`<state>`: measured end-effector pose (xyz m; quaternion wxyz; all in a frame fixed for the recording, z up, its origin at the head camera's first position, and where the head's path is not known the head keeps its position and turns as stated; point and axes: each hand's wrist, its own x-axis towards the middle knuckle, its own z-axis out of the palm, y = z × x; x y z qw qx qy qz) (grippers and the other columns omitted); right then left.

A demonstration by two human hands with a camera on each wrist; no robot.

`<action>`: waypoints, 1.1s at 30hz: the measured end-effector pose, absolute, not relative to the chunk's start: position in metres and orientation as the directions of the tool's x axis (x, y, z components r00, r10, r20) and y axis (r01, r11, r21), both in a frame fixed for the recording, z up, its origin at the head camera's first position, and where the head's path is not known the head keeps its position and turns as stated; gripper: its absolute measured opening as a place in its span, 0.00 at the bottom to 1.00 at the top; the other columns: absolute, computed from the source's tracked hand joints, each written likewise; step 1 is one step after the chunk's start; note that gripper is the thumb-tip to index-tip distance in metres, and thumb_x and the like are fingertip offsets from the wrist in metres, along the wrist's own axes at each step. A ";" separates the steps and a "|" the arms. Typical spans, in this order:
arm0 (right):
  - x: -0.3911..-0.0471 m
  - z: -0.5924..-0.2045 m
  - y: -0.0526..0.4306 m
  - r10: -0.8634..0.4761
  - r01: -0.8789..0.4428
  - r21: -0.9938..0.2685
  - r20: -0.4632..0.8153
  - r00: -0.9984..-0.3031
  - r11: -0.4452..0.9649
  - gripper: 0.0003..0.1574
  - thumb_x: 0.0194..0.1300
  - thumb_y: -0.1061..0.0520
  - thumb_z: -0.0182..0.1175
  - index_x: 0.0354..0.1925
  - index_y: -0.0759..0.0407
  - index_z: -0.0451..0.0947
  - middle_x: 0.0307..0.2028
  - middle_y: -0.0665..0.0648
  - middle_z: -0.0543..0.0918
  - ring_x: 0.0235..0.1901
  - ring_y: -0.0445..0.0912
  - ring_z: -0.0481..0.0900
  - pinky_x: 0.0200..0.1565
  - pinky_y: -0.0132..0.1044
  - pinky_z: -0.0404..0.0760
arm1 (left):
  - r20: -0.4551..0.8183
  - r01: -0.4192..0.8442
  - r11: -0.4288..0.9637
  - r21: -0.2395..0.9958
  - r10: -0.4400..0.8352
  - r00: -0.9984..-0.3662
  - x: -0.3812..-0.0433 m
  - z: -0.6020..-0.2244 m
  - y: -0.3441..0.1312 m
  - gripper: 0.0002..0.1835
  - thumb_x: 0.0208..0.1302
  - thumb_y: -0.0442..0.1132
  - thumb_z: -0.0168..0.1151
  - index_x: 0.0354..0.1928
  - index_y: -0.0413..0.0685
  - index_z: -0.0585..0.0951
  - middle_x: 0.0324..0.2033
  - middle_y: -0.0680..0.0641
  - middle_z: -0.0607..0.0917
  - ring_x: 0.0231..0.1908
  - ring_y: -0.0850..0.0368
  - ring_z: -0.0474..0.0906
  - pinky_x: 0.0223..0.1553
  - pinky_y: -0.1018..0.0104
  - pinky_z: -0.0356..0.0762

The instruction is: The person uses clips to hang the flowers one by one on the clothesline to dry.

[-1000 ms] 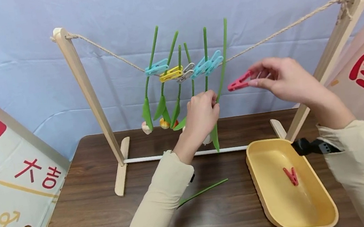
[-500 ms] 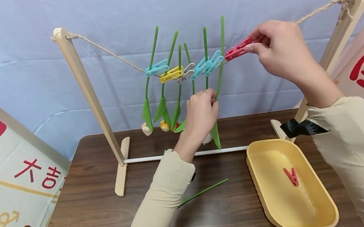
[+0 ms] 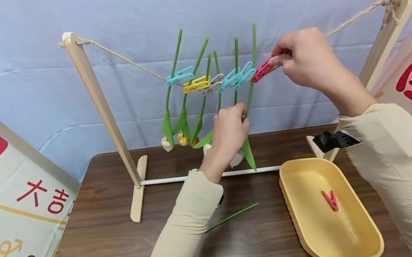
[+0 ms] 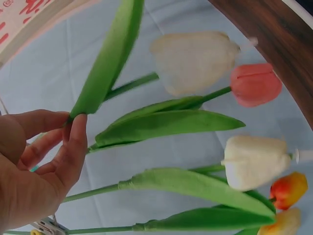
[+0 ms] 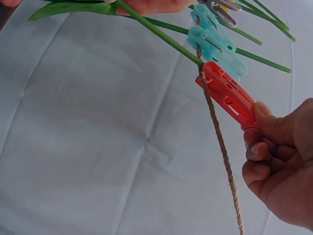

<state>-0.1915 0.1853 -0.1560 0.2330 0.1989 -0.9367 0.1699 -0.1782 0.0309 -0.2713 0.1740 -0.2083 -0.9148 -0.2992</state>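
My left hand [image 3: 229, 129] pinches an artificial tulip by its stem where the leaf begins; its white bloom [image 4: 193, 61] hangs head down. The stem [image 3: 253, 48] rises past the sagging rope [image 5: 222, 142]. Between thumb and fingers, my right hand [image 3: 306, 59] squeezes the tail of a red clothespin [image 5: 227, 93], whose nose is over the rope, right at that stem. To the left, several tulips hang upside down from the rope, held by blue clothespins [image 3: 180, 76], a yellow clothespin [image 3: 196, 85] and a grey clothespin [image 3: 214, 84]. The left hand partly hides the lower blooms.
A yellow tub [image 3: 294, 221] at the right front contains a red clothespin [image 3: 330, 200]. On the table [image 3: 100, 246] lies a green stem [image 3: 237, 215], partly behind the left sleeve. Wooden posts [image 3: 99, 103] carry the rope, and a white rod [image 3: 166, 180] joins their feet.
The right hand has moved up and left, bringing the red clothespin from beside the stem onto the rope against it. The left hand keeps its pinch; the hanging tulips have swayed slightly.
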 end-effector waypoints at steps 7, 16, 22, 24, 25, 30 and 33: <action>-0.195 -0.155 0.181 -0.319 -0.442 -0.199 0.450 -0.834 0.875 0.09 0.58 0.64 0.59 0.25 0.70 0.80 0.23 0.65 0.80 0.24 0.56 0.73 0.28 0.42 0.63 | 0.405 0.493 0.701 0.516 0.307 -0.861 -0.175 -0.272 0.032 0.04 0.58 0.28 0.57 0.29 0.42 0.79 0.20 0.50 0.80 0.22 0.58 0.73 0.28 0.67 0.70; -0.196 -0.155 0.179 -0.335 -0.432 -0.203 0.381 -0.861 0.879 0.09 0.58 0.64 0.59 0.26 0.70 0.80 0.20 0.63 0.79 0.23 0.55 0.72 0.29 0.42 0.62 | 0.398 0.497 0.713 0.494 0.324 -0.859 -0.176 -0.276 0.032 0.03 0.58 0.29 0.57 0.29 0.42 0.79 0.22 0.49 0.81 0.22 0.58 0.74 0.28 0.68 0.70; -0.195 -0.153 0.181 -0.289 -0.372 -0.281 0.295 -0.911 0.885 0.12 0.62 0.60 0.56 0.34 0.69 0.81 0.26 0.64 0.81 0.27 0.53 0.72 0.28 0.40 0.64 | 0.387 0.480 0.724 0.495 0.311 -0.868 -0.177 -0.278 0.033 0.02 0.59 0.31 0.58 0.32 0.41 0.79 0.25 0.49 0.81 0.27 0.56 0.76 0.32 0.66 0.71; -0.194 -0.153 0.182 -0.276 -0.361 -0.304 0.288 -0.917 0.882 0.14 0.63 0.58 0.56 0.38 0.69 0.81 0.29 0.65 0.82 0.29 0.52 0.73 0.28 0.39 0.65 | 0.391 0.468 0.731 0.497 0.293 -0.873 -0.178 -0.279 0.034 0.02 0.59 0.32 0.58 0.33 0.41 0.80 0.26 0.49 0.81 0.29 0.56 0.76 0.33 0.66 0.71; -0.194 -0.154 0.183 -0.271 -0.357 -0.315 0.284 -0.920 0.880 0.15 0.63 0.58 0.56 0.40 0.69 0.80 0.30 0.65 0.82 0.29 0.52 0.73 0.28 0.39 0.65 | 0.396 0.463 0.734 0.498 0.283 -0.874 -0.179 -0.279 0.034 0.03 0.59 0.32 0.58 0.33 0.41 0.80 0.27 0.49 0.81 0.30 0.56 0.77 0.34 0.65 0.72; -0.192 -0.157 0.186 -0.252 -0.347 -0.358 0.287 -0.924 0.867 0.18 0.62 0.58 0.57 0.47 0.68 0.77 0.30 0.64 0.82 0.25 0.49 0.74 0.28 0.37 0.64 | 0.416 0.446 0.743 0.499 0.246 -0.876 -0.180 -0.278 0.035 0.03 0.58 0.32 0.59 0.33 0.41 0.80 0.28 0.49 0.80 0.31 0.56 0.77 0.34 0.65 0.73; -0.191 -0.159 0.188 -0.243 -0.351 -0.385 0.302 -0.922 0.853 0.19 0.61 0.58 0.58 0.48 0.68 0.77 0.27 0.61 0.81 0.22 0.46 0.72 0.29 0.36 0.63 | 0.406 0.437 0.741 0.510 0.240 -0.882 -0.180 -0.278 0.036 0.03 0.59 0.32 0.58 0.34 0.42 0.80 0.28 0.49 0.79 0.31 0.56 0.76 0.34 0.65 0.73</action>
